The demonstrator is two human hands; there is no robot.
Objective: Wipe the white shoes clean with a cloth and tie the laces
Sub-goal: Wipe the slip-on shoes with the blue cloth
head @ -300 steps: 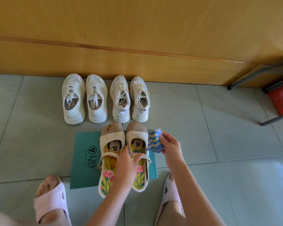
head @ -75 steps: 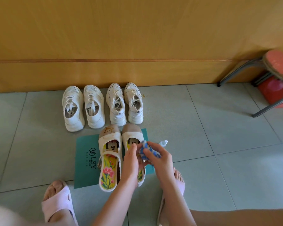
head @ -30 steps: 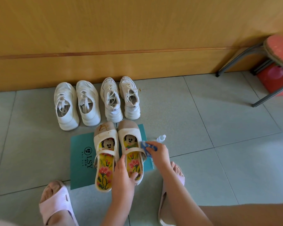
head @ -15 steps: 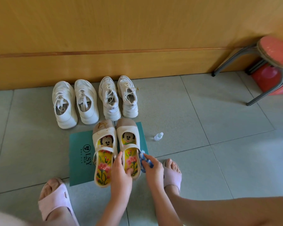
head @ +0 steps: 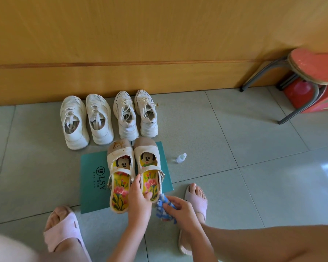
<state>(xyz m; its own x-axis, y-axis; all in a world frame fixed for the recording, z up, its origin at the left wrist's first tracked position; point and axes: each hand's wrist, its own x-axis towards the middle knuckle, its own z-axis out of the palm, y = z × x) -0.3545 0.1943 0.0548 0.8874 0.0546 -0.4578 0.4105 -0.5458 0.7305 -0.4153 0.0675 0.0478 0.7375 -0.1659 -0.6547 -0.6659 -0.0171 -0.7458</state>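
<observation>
Two cream strap shoes with cartoon insoles stand side by side on a green folder [head: 95, 188]. My left hand [head: 139, 202] grips the heel of the right strap shoe [head: 150, 167], thumb inside it. The left strap shoe [head: 119, 171] has brown marks on its toe. My right hand [head: 180, 209] holds a crumpled blue-and-white cloth [head: 162, 208] against that shoe's heel, low on the outer side. Two pairs of white laced sneakers stand behind by the wall: the left pair [head: 86, 120] and the right pair [head: 135, 114], laces loose.
A small clear spray bottle [head: 181, 158] lies on the grey tiles right of the folder. My feet in pink slippers [head: 63, 231] [head: 194, 207] flank the shoes. A red stool [head: 311, 67] with metal legs stands at the far right beside a red bin [head: 299, 95]. A wooden wall panel runs behind.
My right hand has carried the cloth from the shoe's strap down its outer side to the heel. My left hand keeps holding the right strap shoe at the heel.
</observation>
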